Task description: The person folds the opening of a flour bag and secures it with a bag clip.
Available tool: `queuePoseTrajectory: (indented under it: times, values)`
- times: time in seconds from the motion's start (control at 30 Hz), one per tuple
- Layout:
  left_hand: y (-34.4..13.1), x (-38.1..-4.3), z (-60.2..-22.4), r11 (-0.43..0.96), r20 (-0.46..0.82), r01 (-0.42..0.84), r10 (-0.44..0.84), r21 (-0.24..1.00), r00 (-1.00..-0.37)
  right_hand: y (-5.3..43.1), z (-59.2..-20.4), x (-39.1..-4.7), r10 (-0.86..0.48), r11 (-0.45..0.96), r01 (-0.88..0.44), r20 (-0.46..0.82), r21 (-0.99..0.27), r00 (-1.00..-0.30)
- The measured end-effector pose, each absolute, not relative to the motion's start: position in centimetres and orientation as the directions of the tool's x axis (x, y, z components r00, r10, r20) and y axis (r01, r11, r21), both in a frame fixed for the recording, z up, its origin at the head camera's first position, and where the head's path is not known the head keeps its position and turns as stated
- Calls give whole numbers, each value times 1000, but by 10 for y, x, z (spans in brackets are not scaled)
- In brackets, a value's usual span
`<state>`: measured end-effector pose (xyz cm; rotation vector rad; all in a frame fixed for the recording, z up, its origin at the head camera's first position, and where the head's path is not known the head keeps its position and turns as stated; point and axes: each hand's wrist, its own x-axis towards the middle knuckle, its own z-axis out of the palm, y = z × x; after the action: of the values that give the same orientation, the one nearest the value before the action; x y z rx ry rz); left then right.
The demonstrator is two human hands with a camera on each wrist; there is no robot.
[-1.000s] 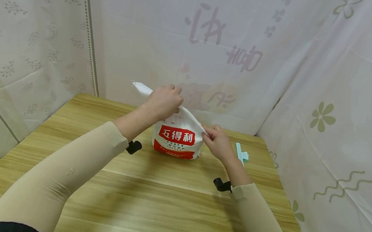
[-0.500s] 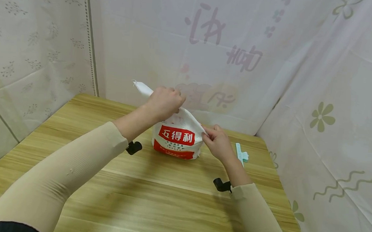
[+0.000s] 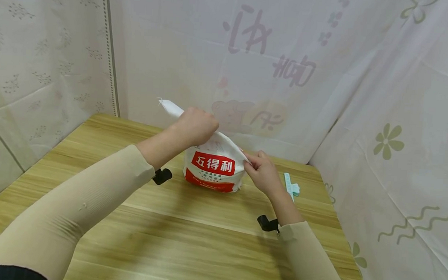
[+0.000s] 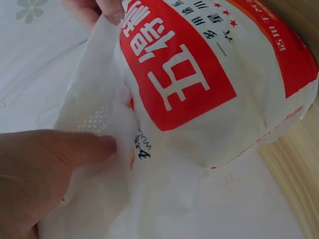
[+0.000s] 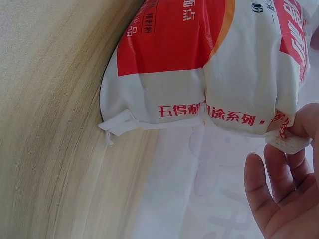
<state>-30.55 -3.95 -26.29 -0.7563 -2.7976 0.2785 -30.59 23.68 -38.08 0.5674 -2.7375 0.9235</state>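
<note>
Curtained-off small workspace, wood-grain table (image 3: pixel 186 249), patterned sheets (image 3: pixel 168 46) around three sides

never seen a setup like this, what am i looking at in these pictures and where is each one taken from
There is no robot here: these are a person's two bare hands. The wide picture comes from a camera worn on the head, looking forward and down. The other two come from cameras on the left and right wrists, each looking at its own hand's work.

On the wooden table stands a white bag with red printing. The left hand grips its upper part; the left-wrist view shows the thumb pressing on the white material. The right hand pinches a top corner of the bag. A mint-green clip lies to the bag's right, partly hidden behind the right wrist.
</note>
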Motion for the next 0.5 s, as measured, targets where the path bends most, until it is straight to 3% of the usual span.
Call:
queuePoseTrajectory:
  times: [0.27, 0.5]
  values:
    - [-41, -304, -263, 817, 168, 489, 552, -306, -817, 238, -382, -306, -292, 728, -419, 307, -543, -906]
    - [-48, -304, -257, 822, 113, 524, 556, -224, -823, 237, -382, -306, -294, 723, -425, 315, -545, -902]
